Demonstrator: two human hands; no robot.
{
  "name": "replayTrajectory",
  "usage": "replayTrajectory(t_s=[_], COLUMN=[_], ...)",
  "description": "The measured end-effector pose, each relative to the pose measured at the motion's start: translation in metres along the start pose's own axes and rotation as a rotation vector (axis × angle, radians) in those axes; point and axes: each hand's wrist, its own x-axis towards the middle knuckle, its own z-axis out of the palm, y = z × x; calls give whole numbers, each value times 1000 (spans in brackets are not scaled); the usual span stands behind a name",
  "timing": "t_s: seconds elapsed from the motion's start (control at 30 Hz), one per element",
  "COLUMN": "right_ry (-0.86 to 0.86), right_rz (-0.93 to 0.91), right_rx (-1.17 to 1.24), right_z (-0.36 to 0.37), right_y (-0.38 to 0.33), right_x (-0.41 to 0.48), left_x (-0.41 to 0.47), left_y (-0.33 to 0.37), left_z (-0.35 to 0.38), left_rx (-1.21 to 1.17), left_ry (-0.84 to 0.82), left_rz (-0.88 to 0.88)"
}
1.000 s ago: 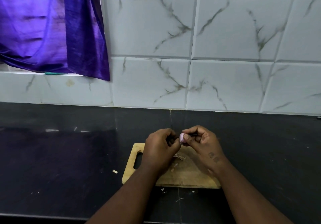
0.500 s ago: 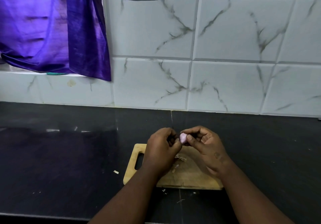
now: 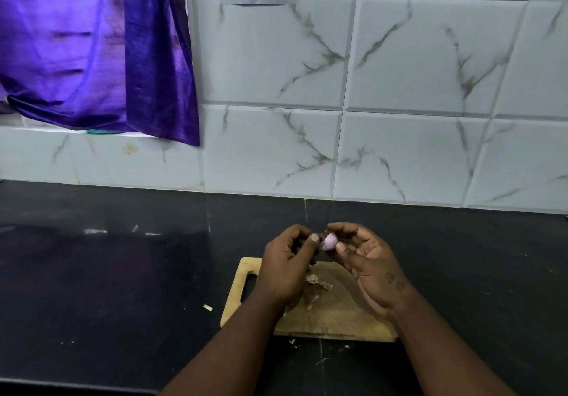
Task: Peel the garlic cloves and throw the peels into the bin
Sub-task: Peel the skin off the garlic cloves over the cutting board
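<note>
we hold the small pinkish garlic clove (image 3: 329,241) above the far edge of the pale wooden cutting board (image 3: 335,312), pinched by our right hand (image 3: 367,260). our left hand (image 3: 287,265), fingers curled, has shifted off it; dry papery peels (image 3: 318,282) still lie on the board.

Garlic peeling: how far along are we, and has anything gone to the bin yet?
Partly done. Loose peels lie on the cutting board, with a scrap on the counter, so some peeling has happened. In hand: a pinkish garlic clove held between the left hand and right hand above the board. Left: finish this clove, then bin the peels. No bin is in view.
</note>
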Motion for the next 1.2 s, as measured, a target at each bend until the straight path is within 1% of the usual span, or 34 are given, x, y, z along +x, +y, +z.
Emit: replayTrajectory(t_s=[0.1, 0.3, 0.43, 0.5, 0.67, 0.77, 0.83, 0.93, 1.0, 1.07, 1.2], right_ry=[5, 2, 44, 52, 22, 5, -11, -20, -9, 13, 58], right_rz=[26, 34, 17, 7, -17, -18, -18, -19, -16, 0, 26], right_rx=[-31, -121, -251, -276, -269, -211, -191, -223, -238, -217, -173], right_z=[1, 4, -1, -3, -2, -2, -3, -4, -6, -6, -4], right_y=[1, 1, 2, 3, 4, 3, 2, 2, 3, 4, 2], right_x=[0, -3, -2, -1, 0, -2, -3, -2, -1, 0, 1], left_x=[1, 1, 0, 1, 4, 5, 7, 6, 4, 3, 2], left_y=[-2, -4, -4, -5, -8, -9, -11, -8, -7, -7, -6], left_z=[1, -1, 2, 3, 1, 1, 1, 1, 0, -1, -1], left_rx=[31, 85, 224, 264, 148, 119, 130, 184, 186, 201, 338], left_ry=[-22, 8, 5, 13, 55, 103, 116, 69, 67, 95, 112], left_rz=[30, 61, 128, 143, 85, 39, 26, 43, 49, 82, 270])
